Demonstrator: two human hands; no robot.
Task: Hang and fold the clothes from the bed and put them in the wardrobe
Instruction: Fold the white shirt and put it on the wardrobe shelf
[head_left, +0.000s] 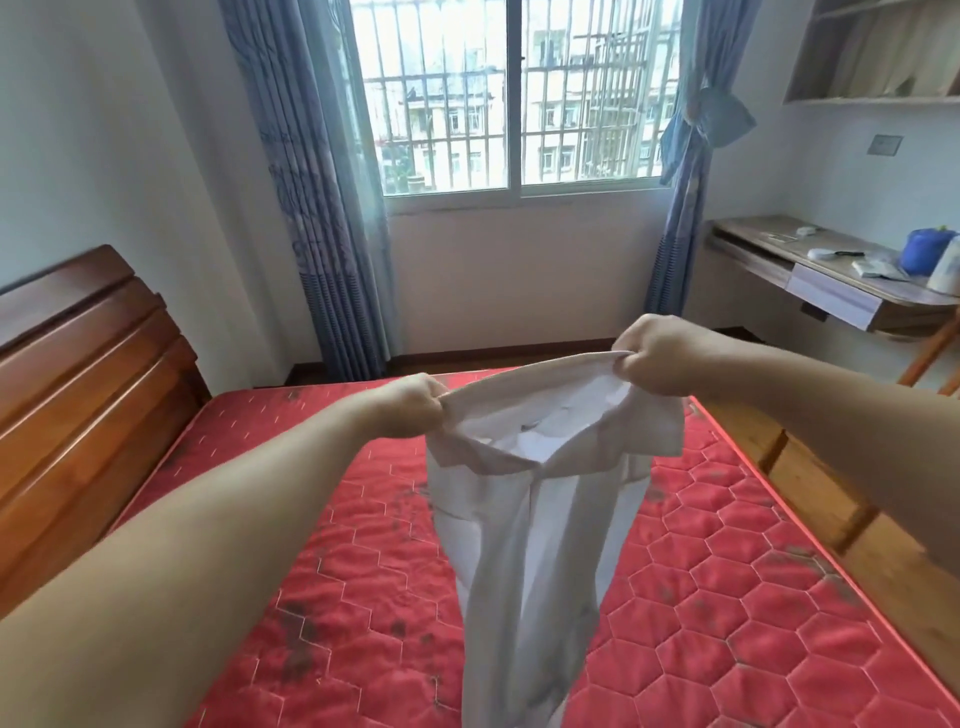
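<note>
**Shirt held up over bed**

Left hand (410, 408) and right hand (657, 358) each have a tight grip on the top edge of a white shirt (540, 499), fingers curled round the fabric. Right hand sits higher than left. Shirt hangs down between them, above the red mattress (727, 571). Wooden headboard (78, 389) on the left, worktop (831, 275) on the right by the window (514, 98).

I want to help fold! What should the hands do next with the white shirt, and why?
Probably lower the white shirt flat onto the red mattress. Both the left hand and right hand pinch its top, so it hangs in the air, unfolded.
</note>
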